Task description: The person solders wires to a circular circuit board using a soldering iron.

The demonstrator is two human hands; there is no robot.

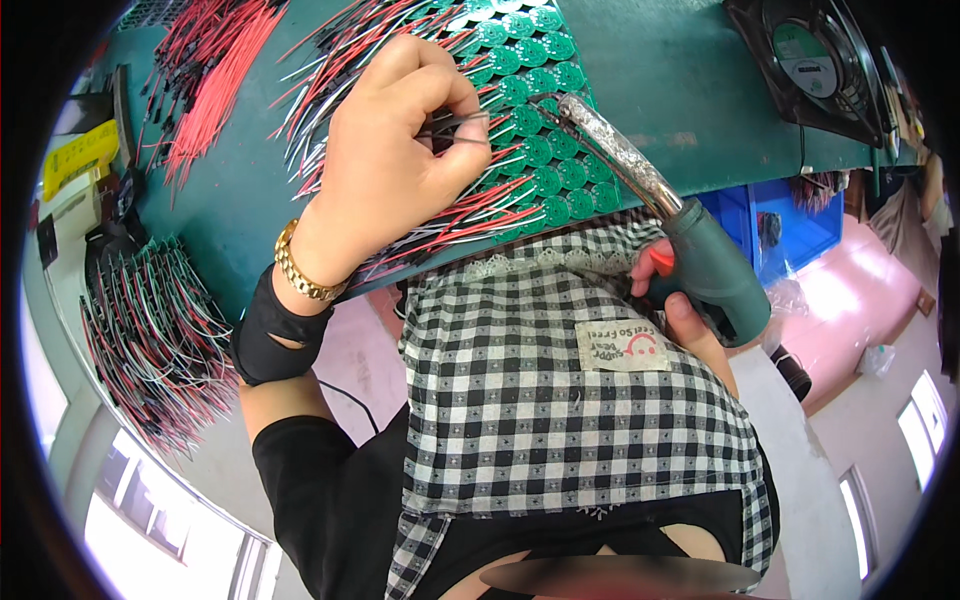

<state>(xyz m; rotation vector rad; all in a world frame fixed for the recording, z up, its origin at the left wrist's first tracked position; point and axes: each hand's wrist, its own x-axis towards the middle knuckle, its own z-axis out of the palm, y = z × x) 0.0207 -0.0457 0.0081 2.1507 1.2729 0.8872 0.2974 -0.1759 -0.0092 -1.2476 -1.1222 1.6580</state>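
Observation:
My left hand, with a gold watch at its wrist, is closed in a pinch over the left side of a panel of round green circuit boards. Thin black wire shows between its thumb and fingers. Many red, white and black wires fan out from the panel under and around this hand. My right hand is wrapped round the dark green handle of a soldering gun with a red trigger. The gun's metal barrel slants up and left, its thin tip over the boards, close to the left fingers.
Red and black wire bundles lie at the table's far left. A thick bunch of wired pieces sits at the left edge. A black fan stands at the far right, above blue bins below the table edge.

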